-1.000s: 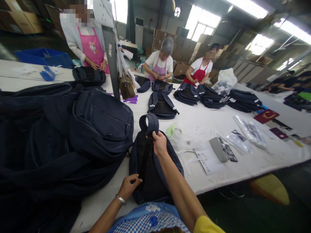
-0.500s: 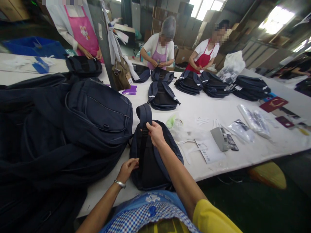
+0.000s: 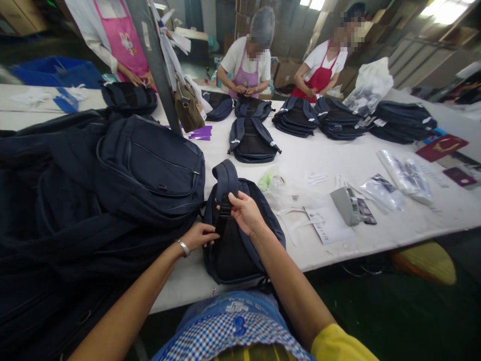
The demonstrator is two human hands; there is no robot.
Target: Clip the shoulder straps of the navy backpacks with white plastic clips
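Note:
A dark navy backpack [image 3: 235, 250] lies back-up on the white table [image 3: 338, 160] right in front of me, its padded shoulder strap [image 3: 225, 176] looped upward. My right hand [image 3: 244, 210] pinches the black buckle and webbing where the strap meets the pack. My left hand [image 3: 201, 234] grips the lower run of the same black webbing at the pack's left edge. Both hands are closed on the strap.
A big heap of navy backpacks [image 3: 112, 175] fills the table to my left. Another backpack [image 3: 252, 143] and several stacks lie farther back, where three people in aprons work. Paper tags, plastic bags and a grey box [image 3: 347, 205] lie to the right.
My left hand has slid up the webbing toward my right hand. My right hand has come slightly lower on the strap buckle. The view has tipped downward.

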